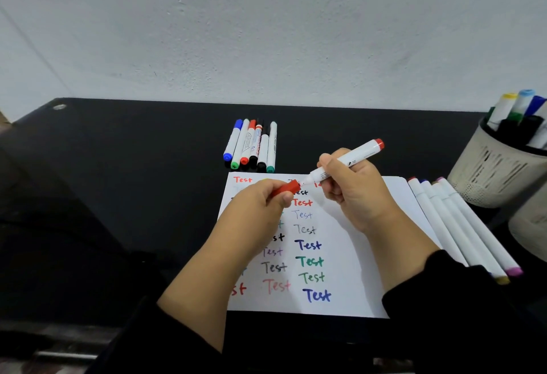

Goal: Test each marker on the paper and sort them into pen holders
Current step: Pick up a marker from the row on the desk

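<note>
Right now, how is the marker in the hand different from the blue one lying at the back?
The red marker is held tilted above the paper by the right hand; the blue marker lies flat on the table. The red marker's cap is off, in the left hand; the blue marker's is on. The red marker looks thicker. Both have white bodies.

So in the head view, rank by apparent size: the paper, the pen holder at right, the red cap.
1. paper, clearly largest.
2. pen holder, partly cut off by the frame edge.
3. red cap, smallest, pinched in the left hand.

Uncapped red marker (pixel 346 161) tilted above scribbled paper (pixel 349 255).
</note>
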The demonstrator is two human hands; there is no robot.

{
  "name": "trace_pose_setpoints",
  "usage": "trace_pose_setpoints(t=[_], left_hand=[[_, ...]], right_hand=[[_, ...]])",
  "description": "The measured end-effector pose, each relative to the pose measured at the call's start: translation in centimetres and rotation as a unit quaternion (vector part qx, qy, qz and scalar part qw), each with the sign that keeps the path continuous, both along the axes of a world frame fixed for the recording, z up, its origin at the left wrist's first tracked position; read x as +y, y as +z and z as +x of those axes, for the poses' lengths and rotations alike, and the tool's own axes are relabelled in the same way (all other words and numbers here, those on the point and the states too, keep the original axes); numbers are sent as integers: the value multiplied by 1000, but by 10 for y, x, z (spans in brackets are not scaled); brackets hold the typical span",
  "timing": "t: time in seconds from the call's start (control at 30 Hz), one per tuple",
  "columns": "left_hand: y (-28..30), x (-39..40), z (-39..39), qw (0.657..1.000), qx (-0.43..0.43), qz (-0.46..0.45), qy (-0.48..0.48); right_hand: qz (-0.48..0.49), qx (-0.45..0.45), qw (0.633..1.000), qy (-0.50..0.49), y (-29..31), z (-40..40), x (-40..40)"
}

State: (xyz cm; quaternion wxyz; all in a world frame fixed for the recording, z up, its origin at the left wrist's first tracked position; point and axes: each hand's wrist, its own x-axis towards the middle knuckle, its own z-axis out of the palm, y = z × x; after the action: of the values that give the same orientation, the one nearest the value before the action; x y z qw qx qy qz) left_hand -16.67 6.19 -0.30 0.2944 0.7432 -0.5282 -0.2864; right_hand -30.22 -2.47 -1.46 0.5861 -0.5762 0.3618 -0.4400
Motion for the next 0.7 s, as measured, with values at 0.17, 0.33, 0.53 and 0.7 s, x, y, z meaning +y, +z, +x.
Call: trace_pose_setpoints(t=[0.17,0.33,0.53,0.7], left_hand=[[4,4,-1,999,9,-25,-17],[13,9,3,999,24,-33,-28],[21,19,-1,999,-8,-8,-36],[25,30,-4,1000,-10,-20,-21]], right_hand=[[-4,49,997,67,10,-3,4],[27,42,995,92,26,-11,13],[82,-14,995,61,33,-7,30],[100,-24,993,56,35,-3,44]])
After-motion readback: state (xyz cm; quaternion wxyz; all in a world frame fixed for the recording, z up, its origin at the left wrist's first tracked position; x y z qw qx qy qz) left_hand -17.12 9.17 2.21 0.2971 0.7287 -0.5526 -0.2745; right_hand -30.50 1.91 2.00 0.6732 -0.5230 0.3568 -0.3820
